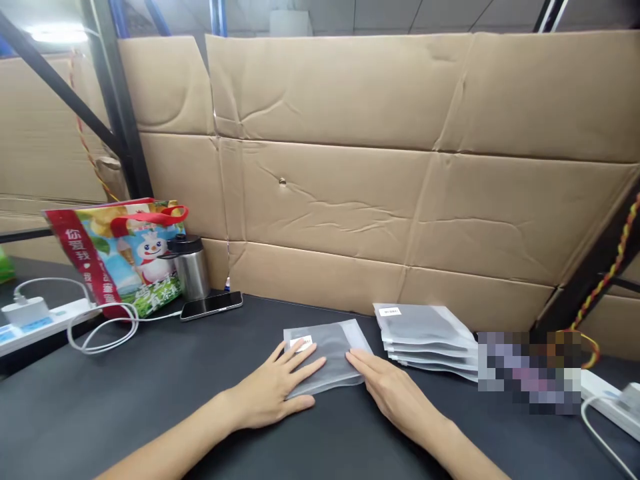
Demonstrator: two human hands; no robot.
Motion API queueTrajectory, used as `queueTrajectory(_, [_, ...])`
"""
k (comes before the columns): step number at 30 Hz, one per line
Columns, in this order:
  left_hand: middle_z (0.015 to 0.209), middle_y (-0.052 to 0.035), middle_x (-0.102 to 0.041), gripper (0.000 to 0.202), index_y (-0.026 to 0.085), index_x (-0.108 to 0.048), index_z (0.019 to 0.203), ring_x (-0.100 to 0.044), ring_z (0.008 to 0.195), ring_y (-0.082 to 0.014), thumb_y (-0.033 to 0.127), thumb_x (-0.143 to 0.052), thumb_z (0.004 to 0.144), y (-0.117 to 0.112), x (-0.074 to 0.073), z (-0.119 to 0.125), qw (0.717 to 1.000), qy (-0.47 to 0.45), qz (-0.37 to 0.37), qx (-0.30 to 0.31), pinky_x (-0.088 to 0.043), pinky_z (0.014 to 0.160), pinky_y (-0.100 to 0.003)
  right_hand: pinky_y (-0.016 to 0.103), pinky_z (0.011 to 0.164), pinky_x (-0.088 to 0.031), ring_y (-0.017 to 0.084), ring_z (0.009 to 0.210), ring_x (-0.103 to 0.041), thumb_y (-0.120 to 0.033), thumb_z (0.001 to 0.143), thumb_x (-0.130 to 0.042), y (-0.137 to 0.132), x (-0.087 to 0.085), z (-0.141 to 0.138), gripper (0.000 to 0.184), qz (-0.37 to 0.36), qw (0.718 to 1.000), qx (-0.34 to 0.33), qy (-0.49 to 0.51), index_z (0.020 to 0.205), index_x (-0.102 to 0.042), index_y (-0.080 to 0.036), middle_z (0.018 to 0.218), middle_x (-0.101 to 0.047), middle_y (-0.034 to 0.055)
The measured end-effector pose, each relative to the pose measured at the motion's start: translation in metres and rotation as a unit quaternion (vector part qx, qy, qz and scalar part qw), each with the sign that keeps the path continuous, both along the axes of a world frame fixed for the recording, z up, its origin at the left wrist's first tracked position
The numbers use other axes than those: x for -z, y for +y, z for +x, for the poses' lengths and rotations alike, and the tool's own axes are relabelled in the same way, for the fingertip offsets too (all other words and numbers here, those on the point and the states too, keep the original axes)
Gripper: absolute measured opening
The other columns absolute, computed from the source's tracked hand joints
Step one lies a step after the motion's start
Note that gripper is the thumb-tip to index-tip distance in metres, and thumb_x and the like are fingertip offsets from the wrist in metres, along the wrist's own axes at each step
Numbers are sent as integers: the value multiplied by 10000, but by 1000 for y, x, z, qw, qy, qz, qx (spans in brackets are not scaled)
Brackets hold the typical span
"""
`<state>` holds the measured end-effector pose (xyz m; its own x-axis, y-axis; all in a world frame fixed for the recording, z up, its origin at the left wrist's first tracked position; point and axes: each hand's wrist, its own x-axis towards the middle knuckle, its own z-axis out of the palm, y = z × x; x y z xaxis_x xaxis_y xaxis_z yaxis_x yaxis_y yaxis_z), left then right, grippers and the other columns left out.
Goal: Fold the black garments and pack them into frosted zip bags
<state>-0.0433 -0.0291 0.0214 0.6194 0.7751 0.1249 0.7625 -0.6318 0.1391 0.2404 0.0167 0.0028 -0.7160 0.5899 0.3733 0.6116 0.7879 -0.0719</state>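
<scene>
A frosted plastic pouch (pixel 341 348) lies flat on the dark table (pixel 150 400), near the front edge and directly in front of the person. The left hand (pixel 277 388) rests palm-down on the pouch's left half with its fingers spread, clasping nothing. The right hand (pixel 393 392) lies flat too, its fingers straight and their tips touching the pouch's right edge. The pouch looks light, thin and floppy, with a slick film that would likely slide under a flat palm. Pinching a corner or the sealed rim seems the surest hold. A stack of similar pouches (pixel 425 337) sits just to the right.
</scene>
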Motion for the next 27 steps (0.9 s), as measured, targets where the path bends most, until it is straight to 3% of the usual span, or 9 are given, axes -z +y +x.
queueTrajectory(3, [1543,-22,-126,546,370,-133,1465,-138,1391,-314,472,-355,976,-10,-6,-17,1000,12,-11,-2,-162,1083,-581,371,1061,-373,204,1275,-429,-262,942,-391,-4,-1,14,444,-58,998,13,15,1386,-402,-270,1400,-453,24])
queueTrajectory(6, [1516,-33,-257,504,334,-228,1455,-194,1385,-292,444,-361,982,-13,-9,-16,1000,14,22,-4,-171,1100,-548,383,1058,-378,214,1260,-448,-271,946,-374,-6,2,21,414,-78,995,45,31,1350,-463,-251,1363,-499,39])
queueTrajectory(9, [1428,-80,-433,445,223,-385,1392,-287,1360,-268,386,-402,979,-8,-10,10,995,-8,96,-10,-214,1118,-468,370,1042,-399,212,1219,-497,-233,930,-387,-6,5,22,404,-79,994,53,57,1316,-506,-218,1330,-533,65])
queueTrajectory(12, [1356,-125,-507,416,151,-408,1348,-397,1300,-260,308,-440,964,3,-5,52,988,-33,148,24,-306,1084,-422,345,1019,-425,193,1184,-532,-207,915,-401,-3,9,23,418,-88,990,43,97,1323,-489,-223,1312,-552,53])
queueTrajectory(15, [1132,-122,-640,258,144,-541,1166,-536,1142,-272,247,-476,939,19,3,93,979,-6,201,41,-412,971,-414,341,980,-461,189,1127,-577,-204,916,-417,1,14,25,390,-98,984,48,143,1292,-517,-240,1255,-599,39])
queueTrajectory(18, [885,-104,-662,133,130,-608,948,-605,919,-277,205,-502,921,32,11,119,972,35,231,27,-473,812,-414,354,975,-465,200,1118,-584,-212,924,-440,4,17,27,331,-93,980,38,170,1221,-579,-253,1202,-634,33])
queueTrajectory(22, [825,-106,-647,117,116,-608,922,-606,832,-276,126,-494,896,36,17,132,968,53,243,22,-480,760,-423,359,981,-462,205,1154,-558,-211,933,-438,5,17,27,306,-86,981,18,172,1187,-604,-252,1175,-650,42])
queueTrajectory(27, [958,-139,-643,181,98,-594,1031,-589,987,-323,124,-497,881,30,19,123,958,82,269,52,-470,850,-457,375,953,-484,228,1129,-577,-227,933,-436,2,18,27,283,-55,985,29,160,1142,-626,-217,1175,-646,85])
